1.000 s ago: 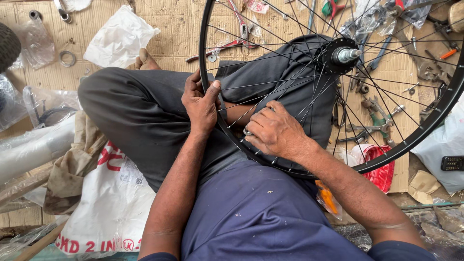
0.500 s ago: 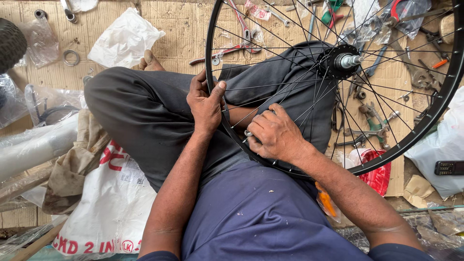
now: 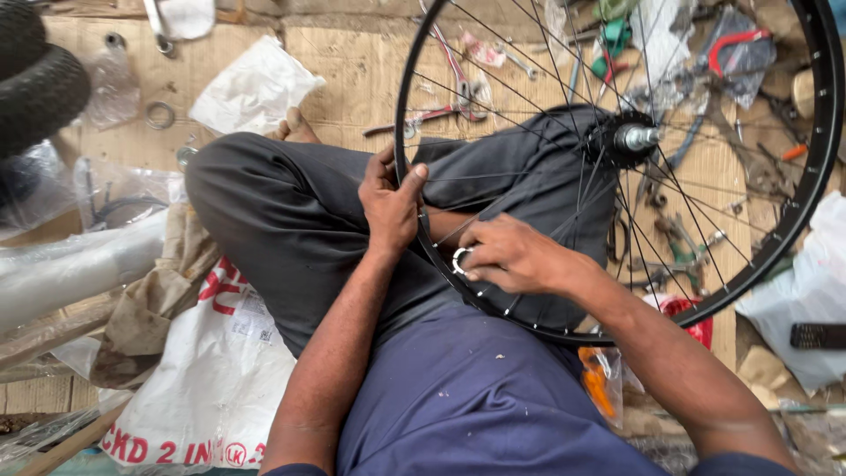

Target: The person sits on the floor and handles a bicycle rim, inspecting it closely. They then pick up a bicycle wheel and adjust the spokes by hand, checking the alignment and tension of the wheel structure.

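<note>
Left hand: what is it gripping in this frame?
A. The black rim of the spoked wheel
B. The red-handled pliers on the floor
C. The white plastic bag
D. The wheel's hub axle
A. The left hand closes its grip on the black rim of the spoked wheel, thumb over the rim's edge, while the right hand pinches a small silver ring-shaped tool at the spokes nearby.

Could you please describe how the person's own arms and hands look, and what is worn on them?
Both arms are bare from the short sleeves down. The left hand and right hand have no gloves, rings or watch. The short-sleeved dark blue shirt carries small pale specks.
</note>
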